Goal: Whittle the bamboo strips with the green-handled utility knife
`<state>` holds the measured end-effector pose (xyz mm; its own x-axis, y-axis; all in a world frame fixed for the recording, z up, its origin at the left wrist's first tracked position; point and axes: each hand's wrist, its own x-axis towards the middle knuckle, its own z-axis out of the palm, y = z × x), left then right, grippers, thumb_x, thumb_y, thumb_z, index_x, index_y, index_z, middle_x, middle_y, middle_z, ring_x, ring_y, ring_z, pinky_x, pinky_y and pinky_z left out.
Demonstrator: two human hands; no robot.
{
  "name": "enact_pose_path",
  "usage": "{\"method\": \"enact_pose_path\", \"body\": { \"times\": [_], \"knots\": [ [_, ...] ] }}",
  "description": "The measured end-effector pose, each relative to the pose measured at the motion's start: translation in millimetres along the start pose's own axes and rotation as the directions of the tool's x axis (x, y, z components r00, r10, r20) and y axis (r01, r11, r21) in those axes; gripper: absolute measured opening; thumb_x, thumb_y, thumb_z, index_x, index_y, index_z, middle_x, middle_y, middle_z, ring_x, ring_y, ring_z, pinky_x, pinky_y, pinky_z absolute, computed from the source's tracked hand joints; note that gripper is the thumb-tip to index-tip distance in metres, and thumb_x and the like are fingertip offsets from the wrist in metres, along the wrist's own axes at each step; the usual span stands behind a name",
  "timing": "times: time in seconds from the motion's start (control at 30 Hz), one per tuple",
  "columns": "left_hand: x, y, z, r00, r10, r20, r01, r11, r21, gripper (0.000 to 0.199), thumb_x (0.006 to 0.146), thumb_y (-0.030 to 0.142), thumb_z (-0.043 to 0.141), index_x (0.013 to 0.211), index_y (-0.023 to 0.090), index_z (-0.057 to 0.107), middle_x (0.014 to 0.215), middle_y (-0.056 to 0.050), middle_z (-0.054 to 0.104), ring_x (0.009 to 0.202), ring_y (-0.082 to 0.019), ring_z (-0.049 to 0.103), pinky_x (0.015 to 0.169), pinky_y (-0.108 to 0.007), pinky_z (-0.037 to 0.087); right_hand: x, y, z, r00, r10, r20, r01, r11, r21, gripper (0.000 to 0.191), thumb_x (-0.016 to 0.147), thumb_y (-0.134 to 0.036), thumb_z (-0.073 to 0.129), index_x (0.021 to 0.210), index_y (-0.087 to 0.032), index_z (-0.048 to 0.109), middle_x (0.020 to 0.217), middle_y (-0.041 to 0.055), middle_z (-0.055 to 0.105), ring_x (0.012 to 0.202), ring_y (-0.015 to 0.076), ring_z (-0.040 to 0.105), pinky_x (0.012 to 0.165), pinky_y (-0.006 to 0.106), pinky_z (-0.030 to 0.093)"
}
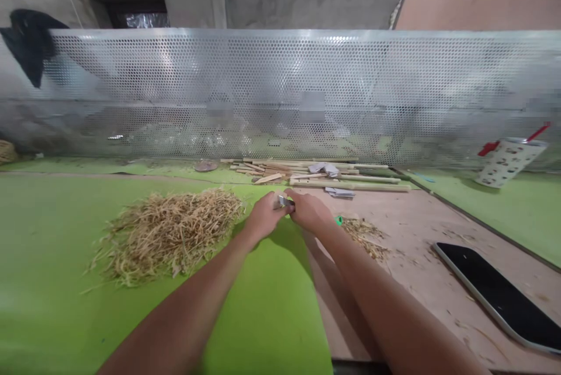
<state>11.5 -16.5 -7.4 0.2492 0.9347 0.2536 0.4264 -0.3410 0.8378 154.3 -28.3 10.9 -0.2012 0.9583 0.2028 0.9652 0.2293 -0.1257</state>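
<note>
My left hand [264, 215] and my right hand [312, 211] meet over the green sheet near the middle of the table. Between the fingertips shows a small flat metal piece [284, 201], shiny and blade-like, with a dark part at its right end. The right fingers are closed on it. The left fingers are pinched against its left side; whatever else they grip is too small to make out. A loose heap of straw-like shavings [170, 232] lies left of my left hand. Just right of my right wrist are a small green object [339, 220] and a smaller pile of shavings [364, 236].
Bamboo-like sticks [350, 185] and folded whitish scraps [324, 169] lie along the back. A perforated metal screen [263, 83] stands behind them. At right are a phone [499, 293] and a patterned cup [511, 162] with a red straw. Dark cloth [30, 42] hangs over the screen.
</note>
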Motion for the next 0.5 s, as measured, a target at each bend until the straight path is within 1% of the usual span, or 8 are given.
{"method": "enact_pose_path", "body": {
  "times": [0.1, 0.27, 0.37, 0.43, 0.5],
  "knots": [
    [-0.5, 2.4, -0.8, 0.999, 0.001, -0.038, 0.002, 0.997, 0.072, 0.027, 0.072, 0.045, 0.063, 0.08, 0.019, 0.059, 0.067, -0.001, 0.062, 0.049, -0.013, 0.049, 0.047, -0.024, 0.031, -2.5, -4.3, -1.8, 0.999, 0.037, -0.001, -0.037, 0.999, -0.014, 0.036, 0.084, -0.025, 0.042, 0.118, -0.026, 0.054, 0.091, 0.0078, 0.07, 0.082, 0.0249, 0.065, 0.06, 0.028, 0.037],
    [-0.8, 2.0, -3.7, 0.999, -0.011, -0.049, 0.019, 0.985, 0.17, 0.028, 0.073, 0.046, 0.06, 0.076, 0.019, 0.061, 0.066, -0.001, 0.062, 0.049, -0.013, 0.049, 0.046, -0.024, 0.029, -5.4, -12.6, -0.8, 0.996, 0.088, 0.007, -0.088, 0.996, -0.005, 0.036, 0.087, -0.025, 0.039, 0.12, -0.025, 0.051, 0.093, 0.0114, 0.069, 0.084, 0.0278, 0.066, 0.063, 0.031, 0.04],
    [-1.5, 1.6, -3.7, 0.998, -0.003, -0.063, 0.016, 0.98, 0.199, 0.027, 0.072, 0.046, 0.061, 0.073, 0.019, 0.06, 0.066, -0.002, 0.062, 0.051, -0.013, 0.049, 0.046, -0.024, 0.027, -6.6, -16.8, 0.5, 0.992, 0.122, 0.004, -0.123, 0.992, 0.007, 0.033, 0.089, -0.022, 0.037, 0.119, -0.023, 0.05, 0.093, 0.0128, 0.069, 0.086, 0.0275, 0.066, 0.065, 0.032, 0.041],
    [-2.5, 1.8, -2.3, 0.998, -0.029, -0.057, 0.039, 0.98, 0.197, 0.028, 0.072, 0.047, 0.06, 0.072, 0.018, 0.06, 0.063, -0.002, 0.061, 0.049, -0.012, 0.049, 0.046, -0.023, 0.026, -7.1, -19.1, 1.3, 0.987, 0.162, 0.005, -0.162, 0.987, 0.021, 0.033, 0.089, -0.019, 0.036, 0.119, -0.021, 0.049, 0.093, 0.0135, 0.069, 0.087, 0.0266, 0.066, 0.066, 0.031, 0.042],
    [-3.9, 2.5, -0.9, 0.996, -0.08, -0.049, 0.087, 0.98, 0.177, 0.032, 0.075, 0.05, 0.056, 0.073, 0.018, 0.06, 0.058, -0.001, 0.058, 0.044, -0.012, 0.046, 0.044, -0.024, 0.026, -6.9, -20.6, 2.2, 0.978, 0.21, 0.004, -0.21, 0.976, 0.05, 0.032, 0.089, -0.017, 0.038, 0.12, -0.02, 0.047, 0.093, 0.014, 0.068, 0.087, 0.0262, 0.066, 0.067, 0.031, 0.042]
  ]
}}
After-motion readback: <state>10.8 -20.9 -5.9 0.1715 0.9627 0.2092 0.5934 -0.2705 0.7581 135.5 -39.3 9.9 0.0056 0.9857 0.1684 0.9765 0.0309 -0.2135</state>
